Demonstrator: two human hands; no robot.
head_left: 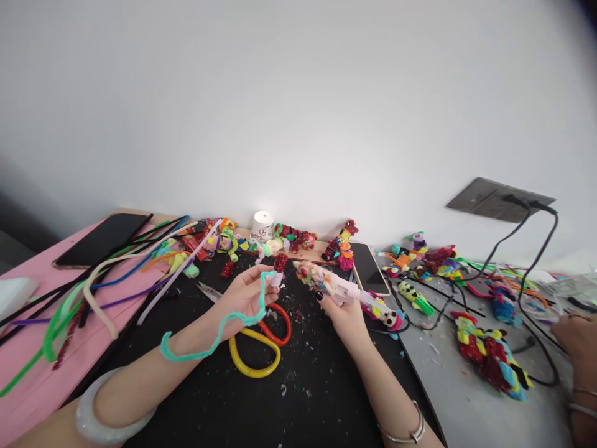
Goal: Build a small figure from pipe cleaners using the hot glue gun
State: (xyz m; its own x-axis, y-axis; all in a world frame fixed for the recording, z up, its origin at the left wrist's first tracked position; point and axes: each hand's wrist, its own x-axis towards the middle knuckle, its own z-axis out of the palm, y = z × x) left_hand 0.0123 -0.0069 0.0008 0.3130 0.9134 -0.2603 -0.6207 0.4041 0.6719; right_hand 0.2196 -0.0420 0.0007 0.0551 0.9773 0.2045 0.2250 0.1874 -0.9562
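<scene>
My left hand (245, 292) is closed in a pinch on a teal pipe cleaner (212, 339) that curls down across my wrist, with a small pale piece at its top end near my fingertips. My right hand (342, 308) is wrapped round a pale pink glue gun (345, 289) decorated with colourful bits, its nozzle pointing left toward the pale piece. Both hands hover over a black mat (303, 386). Scissors with red and yellow handles (263, 345) lie on the mat just below my left hand.
Loose pipe cleaners (116, 274) spread over the pink table at left beside a dark phone (100, 239). Finished pipe-cleaner figures (289, 239) line the wall, with a white roll (262, 225). Another phone (368, 267), cables, more figures (489, 354) and another person's hand (578, 339) are at right.
</scene>
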